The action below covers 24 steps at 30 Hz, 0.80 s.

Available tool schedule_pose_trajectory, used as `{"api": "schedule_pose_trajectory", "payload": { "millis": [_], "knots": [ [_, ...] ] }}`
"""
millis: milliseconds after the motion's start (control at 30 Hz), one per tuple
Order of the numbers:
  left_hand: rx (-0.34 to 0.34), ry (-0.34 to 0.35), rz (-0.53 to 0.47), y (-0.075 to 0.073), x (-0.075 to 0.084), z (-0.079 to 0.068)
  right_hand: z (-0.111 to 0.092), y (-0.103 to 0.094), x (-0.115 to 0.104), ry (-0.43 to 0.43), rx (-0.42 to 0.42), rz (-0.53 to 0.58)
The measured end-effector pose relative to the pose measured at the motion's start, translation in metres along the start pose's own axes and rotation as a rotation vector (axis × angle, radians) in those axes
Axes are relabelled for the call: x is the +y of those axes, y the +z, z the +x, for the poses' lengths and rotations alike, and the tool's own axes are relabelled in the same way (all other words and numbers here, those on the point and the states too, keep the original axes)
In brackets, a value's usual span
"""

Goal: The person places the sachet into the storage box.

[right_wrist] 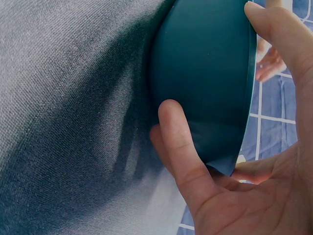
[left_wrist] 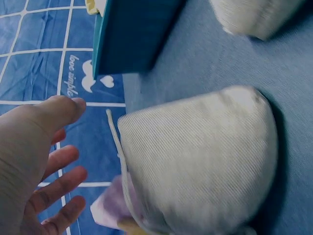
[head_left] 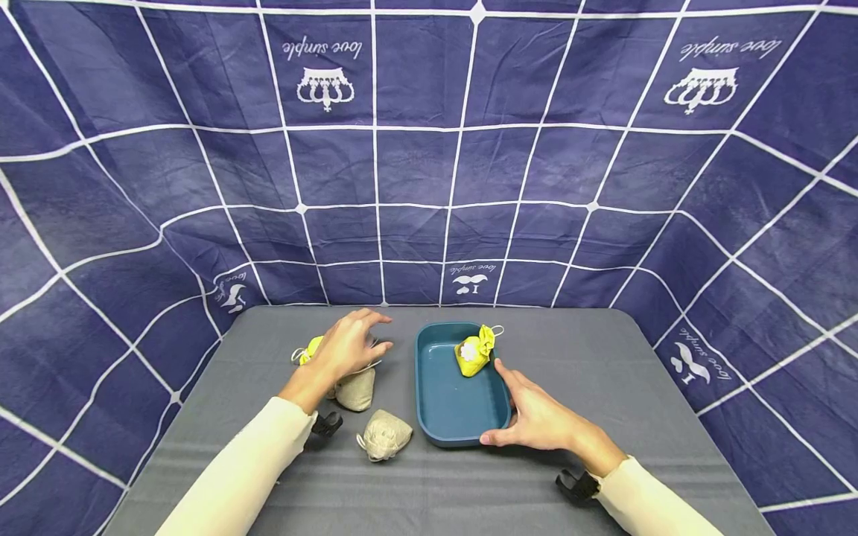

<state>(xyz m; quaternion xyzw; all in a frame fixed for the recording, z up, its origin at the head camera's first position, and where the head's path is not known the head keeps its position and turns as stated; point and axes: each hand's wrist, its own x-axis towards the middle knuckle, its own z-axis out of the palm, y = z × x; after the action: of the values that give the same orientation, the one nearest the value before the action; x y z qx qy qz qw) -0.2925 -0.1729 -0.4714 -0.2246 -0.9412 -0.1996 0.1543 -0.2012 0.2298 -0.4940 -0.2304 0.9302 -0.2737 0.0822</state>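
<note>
My right hand holds the right side of a blue rectangular tray. In the right wrist view its thumb lies at the rim, with other fingers against the outer wall. Inside the tray, toward the back right, is a yellow drawstring pouch with a white flower. Left of the tray, my left hand is over a beige drawstring pouch, fingers spread and holding nothing. Part of another yellow pouch shows beyond the left wrist. Nearer me lies a second beige pouch.
A grey cloth covers the table. Behind it and at both sides hangs a dark blue curtain with white grid lines. In the left wrist view a purple and white object is partly hidden behind the beige pouch.
</note>
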Motion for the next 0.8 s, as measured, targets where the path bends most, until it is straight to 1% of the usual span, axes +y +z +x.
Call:
{"api": "schedule_pose_trajectory", "payload": {
  "millis": [133, 233, 333, 500, 667, 800],
  "knots": [
    [0.013, 0.056, -0.002, -0.002, -0.009, -0.009, -0.001, 0.0, 0.0, 0.004, 0.002, -0.005],
    [0.014, 0.081, -0.02, -0.004, -0.013, -0.017, 0.0, -0.001, 0.0, 0.003, 0.011, -0.012],
    [0.025, 0.088, -0.019, -0.007, -0.015, -0.026, 0.001, -0.001, 0.001, -0.001, 0.018, -0.012],
    [0.019, 0.075, -0.013, -0.011, -0.016, -0.042, 0.0, 0.0, 0.0, -0.005, 0.019, -0.017],
    [-0.012, 0.084, -0.045, -0.014, -0.023, -0.058, 0.0, 0.0, -0.002, -0.006, 0.012, -0.012],
    [-0.048, 0.117, -0.103, -0.016, -0.034, -0.072, 0.001, 0.0, -0.003, -0.009, 0.01, -0.008]
  ]
}}
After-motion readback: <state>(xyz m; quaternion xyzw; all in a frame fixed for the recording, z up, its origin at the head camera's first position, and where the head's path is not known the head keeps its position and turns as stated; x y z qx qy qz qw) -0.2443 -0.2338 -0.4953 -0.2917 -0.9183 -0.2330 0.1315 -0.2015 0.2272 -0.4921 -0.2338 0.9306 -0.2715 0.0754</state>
